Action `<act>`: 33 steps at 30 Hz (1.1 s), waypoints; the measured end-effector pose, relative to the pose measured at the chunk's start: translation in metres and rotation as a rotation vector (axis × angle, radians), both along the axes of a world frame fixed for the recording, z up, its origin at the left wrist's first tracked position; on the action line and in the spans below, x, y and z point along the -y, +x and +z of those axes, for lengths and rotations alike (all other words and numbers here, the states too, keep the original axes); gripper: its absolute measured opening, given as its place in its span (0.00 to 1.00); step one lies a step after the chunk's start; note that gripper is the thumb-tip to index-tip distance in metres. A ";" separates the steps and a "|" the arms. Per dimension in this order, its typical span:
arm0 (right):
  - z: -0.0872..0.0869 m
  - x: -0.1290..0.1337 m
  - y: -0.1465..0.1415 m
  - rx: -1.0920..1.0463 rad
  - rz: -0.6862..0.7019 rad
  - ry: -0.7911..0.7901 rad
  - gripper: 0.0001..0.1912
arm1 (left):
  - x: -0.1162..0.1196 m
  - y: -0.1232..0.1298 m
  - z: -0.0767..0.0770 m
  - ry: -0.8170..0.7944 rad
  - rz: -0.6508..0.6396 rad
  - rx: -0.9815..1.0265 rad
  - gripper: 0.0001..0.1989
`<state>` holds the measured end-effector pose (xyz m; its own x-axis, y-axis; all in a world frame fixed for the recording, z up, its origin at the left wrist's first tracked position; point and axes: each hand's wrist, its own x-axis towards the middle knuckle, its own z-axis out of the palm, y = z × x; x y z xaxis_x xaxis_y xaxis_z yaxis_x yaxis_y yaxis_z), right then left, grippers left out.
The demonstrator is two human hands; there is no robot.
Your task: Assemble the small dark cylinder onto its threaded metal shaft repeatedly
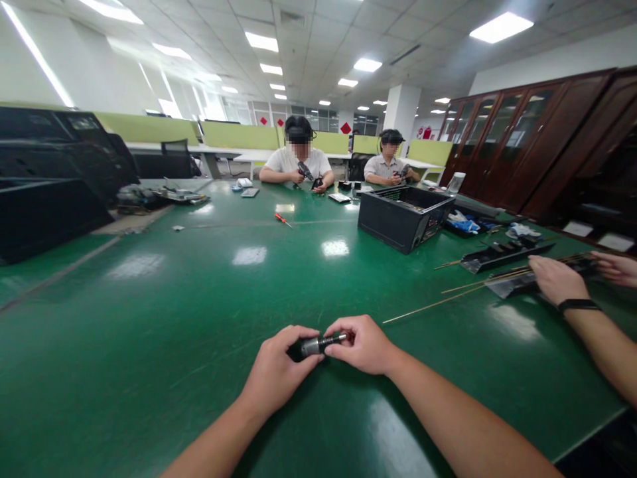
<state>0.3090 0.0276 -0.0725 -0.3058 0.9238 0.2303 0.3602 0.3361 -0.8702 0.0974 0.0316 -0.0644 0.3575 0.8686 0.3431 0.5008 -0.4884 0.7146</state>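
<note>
A short cylindrical part (pixel 312 346), black and silver with a stepped, narrower shaft at its right end, lies between my two hands just above the green table (pixel 199 372). My left hand (pixel 279 365) is closed around its thicker body, thumb and fingers on opposite sides. Around the thin shaft end, the fingers of my right hand (pixel 363 345) are closed in a pinch. My palms and curled fingers hide some of the part, so its exact kind cannot be made out.
A co-worker's hands (pixel 560 279) at right hold thin brass-coloured rods (pixel 432 305) over a dark metal tray (pixel 507 285). An open black computer case (pixel 393 229) stands beyond. An orange screwdriver (pixel 283 219) lies mid-table. Two people sit opposite, holding power drills.
</note>
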 end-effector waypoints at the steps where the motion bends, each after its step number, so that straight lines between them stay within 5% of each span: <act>1: 0.000 0.000 0.000 -0.002 0.003 0.003 0.08 | 0.000 0.000 0.000 0.006 0.000 -0.001 0.12; 33: 0.013 0.003 -0.001 -0.025 -0.025 0.038 0.05 | 0.006 0.002 0.003 0.185 -0.038 0.058 0.10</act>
<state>0.3084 0.0249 -0.0599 -0.2765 0.9216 0.2725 0.3470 0.3601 -0.8659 0.0991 0.0255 -0.0615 0.3636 0.7752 0.5166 0.4400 -0.6317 0.6382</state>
